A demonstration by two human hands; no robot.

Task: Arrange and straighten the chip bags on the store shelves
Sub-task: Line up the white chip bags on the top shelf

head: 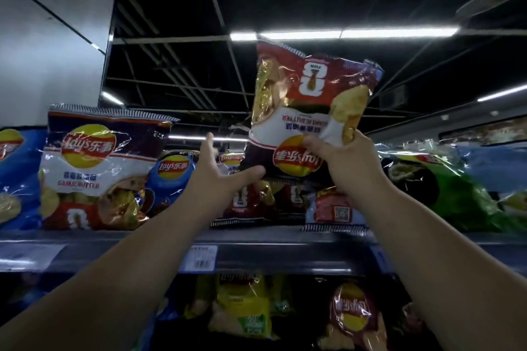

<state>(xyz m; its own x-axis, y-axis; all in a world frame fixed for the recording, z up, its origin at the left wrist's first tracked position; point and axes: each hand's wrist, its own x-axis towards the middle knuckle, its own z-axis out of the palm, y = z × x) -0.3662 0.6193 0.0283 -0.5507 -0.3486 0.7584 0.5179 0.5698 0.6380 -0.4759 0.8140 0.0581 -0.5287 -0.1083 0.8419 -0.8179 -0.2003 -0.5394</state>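
My right hand (339, 162) grips a dark red and white garlic-butter chip bag (308, 100) upside down, raised above the top shelf (256, 239). My left hand (219, 177) is open, thumb touching the bag's lower left corner, fingers spread toward the shelf. An identical bag (97, 171) stands upright at the left. Behind my hands lie more red bags (251, 202) and a small blue bag (174, 177).
A blue bag (14, 179) sits at the far left and a green bag (456, 196) leans at the right. A bag showing its back with a QR code (333, 211) lies at the shelf front. Yellow and dark red bags (242, 310) fill the shelf below.
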